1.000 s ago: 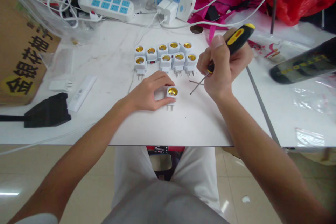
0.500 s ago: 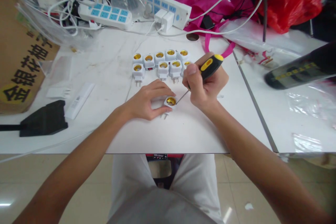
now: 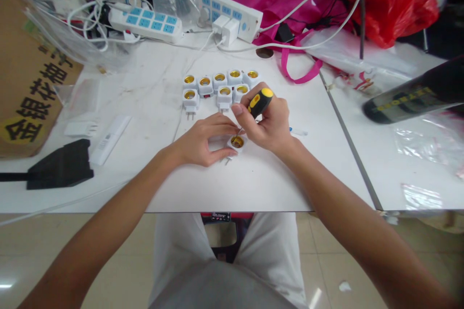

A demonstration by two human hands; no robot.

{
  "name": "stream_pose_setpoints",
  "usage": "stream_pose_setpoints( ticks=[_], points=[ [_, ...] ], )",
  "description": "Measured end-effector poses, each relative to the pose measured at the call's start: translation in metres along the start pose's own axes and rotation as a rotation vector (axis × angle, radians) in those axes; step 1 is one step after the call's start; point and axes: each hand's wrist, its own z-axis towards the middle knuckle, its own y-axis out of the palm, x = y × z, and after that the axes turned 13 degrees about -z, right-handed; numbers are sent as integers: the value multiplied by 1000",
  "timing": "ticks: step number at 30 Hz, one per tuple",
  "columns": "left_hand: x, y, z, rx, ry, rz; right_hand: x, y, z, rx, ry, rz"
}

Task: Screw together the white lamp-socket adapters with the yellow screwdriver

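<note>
My left hand point(image 3: 203, 140) pinches a white plug-in bulb socket point(image 3: 237, 143) between thumb and fingers on the table. Its gold threaded mouth faces up and its prongs point toward me. My right hand point(image 3: 270, 123) is wrapped round a yellow-and-black screwdriver point(image 3: 260, 102). The thin shaft slants down to the left, and its tip is at the far rim of the socket's mouth; whether it touches a screw I cannot tell. Beyond my hands, several more bulb sockets point(image 3: 219, 82) stand in two rows, some partly hidden by my right hand.
Two white power strips point(image 3: 152, 23) with tangled cables lie at the back. A cardboard box point(image 3: 32, 87) and a black flat-headed tool point(image 3: 61, 165) are at left. At right are a dark cylinder point(image 3: 409, 94), clear plastic bags and a small blue-tipped item point(image 3: 299, 131).
My right hand has moved left with the screwdriver, which is now steeper. Its tip has gone from the socket's right side to the far rim. My left hand keeps its hold.
</note>
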Motion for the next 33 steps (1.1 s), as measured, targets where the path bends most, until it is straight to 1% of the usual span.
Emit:
stream_pose_setpoints(
  ticks=[3, 6, 8, 10, 12, 14, 16, 18, 20, 23, 27, 30, 32, 33],
  points=[
    [0, 1, -1, 11, -13, 9, 3, 0, 5, -21, -80, 15],
    [-3, 1, -4, 26, -30, 26, 6, 0, 8, 15, -174, -3],
    [-4, 1, -5, 26, -70, 31, 7, 1, 5, 32, -184, -8],
    [-5, 1, -6, 16, -106, 31, 7, 3, 1, 37, -158, 15],
    [-5, 1, -6, 14, -102, 34, 8, 6, -3, 70, -125, 41],
    [-5, 1, -6, 26, -69, 37, 10, 8, -5, 135, -123, 33],
    [-5, 1, -6, 34, -55, 39, 12, 9, -3, 188, -185, 3],
    [-5, 1, -6, 34, -60, 44, 14, 7, 2, 209, -280, -17],
    [-5, 0, -5, 28, -69, 34, 12, 4, 6, 221, -331, -39],
    [-4, 0, -4, 14, -70, -9, 5, 1, 8, 230, -282, -43],
    [-5, -1, -3, 9, -80, -26, -3, 1, 1, 198, -167, 99],
    [-6, -1, -4, 4, -87, -34, -3, 2, 1, 179, -170, 115],
    [-6, -1, -4, 7, -67, -32, -1, 0, 5, 228, -207, 94],
    [-6, -1, -4, 8, -56, -29, -1, -1, 7, 275, -217, 80]
  ],
)
